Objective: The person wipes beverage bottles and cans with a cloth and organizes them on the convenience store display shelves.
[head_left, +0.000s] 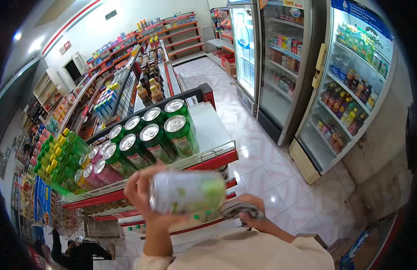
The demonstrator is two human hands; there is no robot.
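Note:
My left hand (pixel 143 198) is wrapped round one end of a white and green drink can (pixel 186 191), held on its side and blurred by motion. My right hand (pixel 257 210) grips a bunched grey cloth (pixel 240 209) close to the can's other end; whether the cloth touches the can I cannot tell. Just beyond stand several green cans (pixel 183 139) in rows on the top shelf. To their left are pink cans (pixel 107 174) and green bottles with yellow caps (pixel 67 164).
A wire rail with a red shelf edge (pixel 217 160) runs in front of the cans. White shelf surface (pixel 208 121) shows right of them. A drinks fridge (pixel 307 153) stands at right, others farther back. At lower left, a person in dark clothing (pixel 85 256) is partly visible.

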